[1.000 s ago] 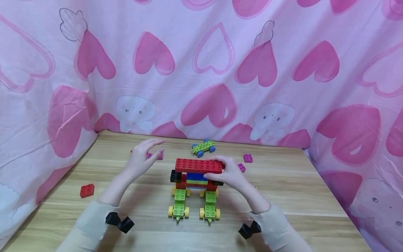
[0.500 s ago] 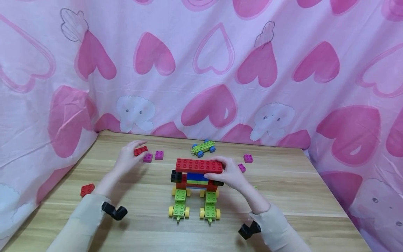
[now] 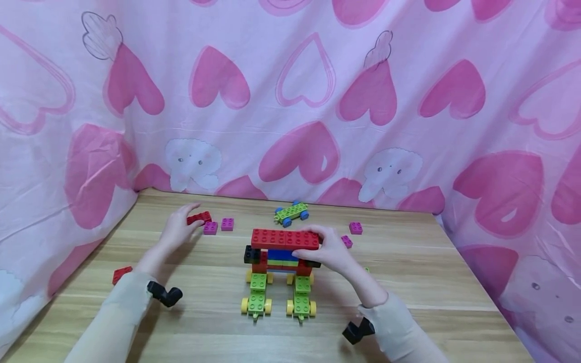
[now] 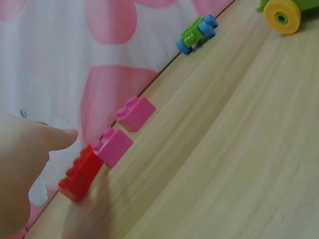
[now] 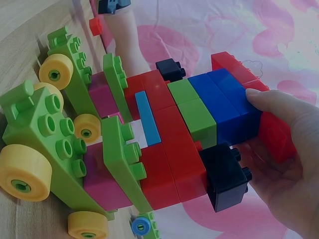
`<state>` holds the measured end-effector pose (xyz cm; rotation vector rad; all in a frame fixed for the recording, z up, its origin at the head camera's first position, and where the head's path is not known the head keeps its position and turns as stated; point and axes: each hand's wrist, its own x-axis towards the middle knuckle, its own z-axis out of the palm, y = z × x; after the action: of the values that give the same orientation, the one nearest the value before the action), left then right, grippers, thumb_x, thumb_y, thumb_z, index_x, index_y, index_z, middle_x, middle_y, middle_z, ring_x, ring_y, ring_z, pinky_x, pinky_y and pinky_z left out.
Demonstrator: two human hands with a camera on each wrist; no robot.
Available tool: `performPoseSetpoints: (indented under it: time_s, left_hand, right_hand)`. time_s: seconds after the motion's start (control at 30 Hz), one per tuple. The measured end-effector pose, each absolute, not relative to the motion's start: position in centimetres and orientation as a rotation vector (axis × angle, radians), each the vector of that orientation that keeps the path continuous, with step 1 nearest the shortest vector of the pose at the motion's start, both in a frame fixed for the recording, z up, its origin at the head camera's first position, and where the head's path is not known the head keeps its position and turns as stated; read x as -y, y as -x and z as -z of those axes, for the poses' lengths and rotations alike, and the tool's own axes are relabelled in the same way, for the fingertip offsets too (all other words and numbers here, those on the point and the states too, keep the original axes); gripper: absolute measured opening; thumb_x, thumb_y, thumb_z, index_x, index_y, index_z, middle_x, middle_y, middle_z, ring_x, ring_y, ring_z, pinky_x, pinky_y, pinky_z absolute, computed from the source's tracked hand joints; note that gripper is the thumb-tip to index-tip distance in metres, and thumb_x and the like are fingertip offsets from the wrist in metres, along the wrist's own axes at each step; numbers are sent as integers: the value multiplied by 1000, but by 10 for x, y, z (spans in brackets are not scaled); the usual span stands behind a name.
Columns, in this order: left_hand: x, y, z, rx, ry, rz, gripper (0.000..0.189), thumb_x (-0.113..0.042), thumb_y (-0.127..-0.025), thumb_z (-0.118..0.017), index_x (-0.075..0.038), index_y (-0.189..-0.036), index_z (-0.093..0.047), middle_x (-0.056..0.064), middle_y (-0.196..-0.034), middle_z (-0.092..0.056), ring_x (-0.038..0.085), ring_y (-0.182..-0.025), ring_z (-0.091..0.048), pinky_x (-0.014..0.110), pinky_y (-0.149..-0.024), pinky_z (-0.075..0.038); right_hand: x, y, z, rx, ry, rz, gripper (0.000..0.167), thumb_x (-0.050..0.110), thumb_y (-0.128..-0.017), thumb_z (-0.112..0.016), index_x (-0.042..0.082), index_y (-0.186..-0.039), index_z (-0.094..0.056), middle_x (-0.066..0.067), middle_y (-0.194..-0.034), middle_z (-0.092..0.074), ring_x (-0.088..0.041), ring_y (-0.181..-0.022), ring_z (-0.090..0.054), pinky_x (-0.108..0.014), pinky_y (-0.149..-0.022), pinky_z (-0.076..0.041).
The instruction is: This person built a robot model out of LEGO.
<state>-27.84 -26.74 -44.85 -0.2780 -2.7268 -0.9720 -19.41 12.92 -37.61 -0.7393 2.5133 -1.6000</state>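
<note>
My right hand [image 3: 333,252] grips the upper right end of a toy-brick structure [image 3: 285,239]. The right wrist view shows its thumb on the blue bricks [image 5: 224,99], just under the red top. Red, light green and black bricks make up the body, carried on two green wheeled bases [image 3: 256,304] with yellow wheels. At the back left, my left hand [image 3: 177,228] reaches to a red brick [image 3: 199,218], fingers behind it and thumb in front in the head view. The left wrist view has the thumb extended above that brick, which sits on the table.
Two magenta bricks [image 3: 219,226] lie right of the red brick. A green base with blue wheels [image 3: 291,213] stands at the back. More magenta bricks [image 3: 356,228] are at the right, and another red brick [image 3: 121,274] lies near the left sleeve. A heart-patterned curtain [image 3: 299,75] borders the table.
My left hand has moved left from over the magenta bricks to the red brick, uncovering the magenta ones. My right hand keeps its grip on the structure, which stays in place.
</note>
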Motion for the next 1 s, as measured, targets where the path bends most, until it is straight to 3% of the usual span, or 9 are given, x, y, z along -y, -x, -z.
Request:
performPoseSetpoints:
  time_s: [0.2,1.0]
  left_hand:
    - [275,286,458,2834,243,962,57,-8,-95,-61,8,-145,-36,37,-143,-38,54,-132,-35,64,-110,-30]
    - [279,300,472,2941,266,852,54,-3,-93,-60,15,-139,-38,41,-136,-43,55,-124,-43,63,-106,-36]
  right_hand:
    - [-129,195,376,-2522,749,1582,40,16,-80,-81,8,-117,-68,-12,-100,-74,-17,-83,-68,-29,-72,-57]
    - [-130,193,374,-2555,754,1553,40,19,-82,-80,7,-118,-68,-12,-102,-74,-16,-86,-67,-29,-74,-57]
